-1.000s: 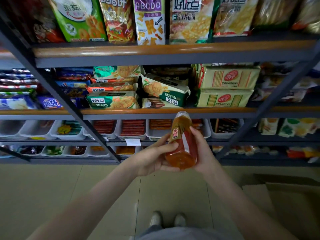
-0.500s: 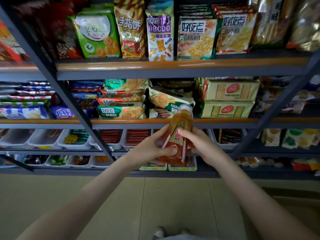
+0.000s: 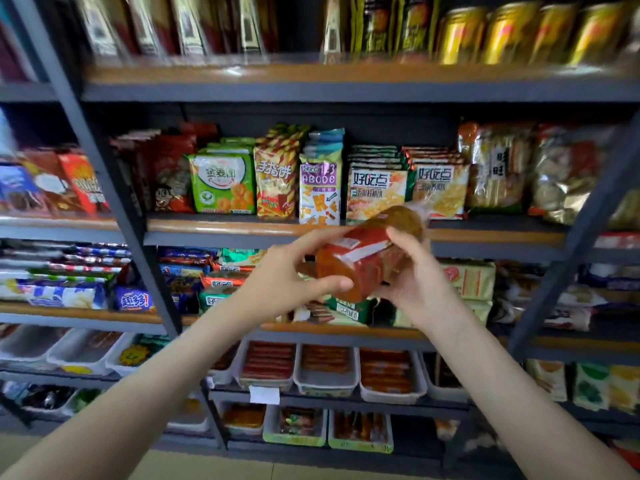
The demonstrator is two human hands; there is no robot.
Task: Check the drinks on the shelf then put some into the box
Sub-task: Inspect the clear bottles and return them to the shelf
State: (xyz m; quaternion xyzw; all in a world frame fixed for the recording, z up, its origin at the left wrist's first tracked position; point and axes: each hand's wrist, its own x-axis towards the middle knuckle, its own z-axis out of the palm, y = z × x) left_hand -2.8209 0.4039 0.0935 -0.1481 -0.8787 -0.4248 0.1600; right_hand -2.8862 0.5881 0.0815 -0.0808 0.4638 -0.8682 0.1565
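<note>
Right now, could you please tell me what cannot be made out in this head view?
Bottle label print: head view, motion-blurred and partly covered by the left hand and right hand.
Bottle's cap end: head view, smeared against the snack bags behind it.
Yellow cans on the top shelf: head view, blurred, tops cut off by the upper edge.
Box: outside the head view entirely.

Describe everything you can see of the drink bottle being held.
The drink bottle looks like clear plastic filled with orange-brown liquid, wrapped in a red label with a white stripe. It is tilted, base toward the camera and lower left, neck up right, cap end blurred. The left hand pinches the base end, the right hand holds its far side, thumb on the label. It hangs before the snack shelves.
</note>
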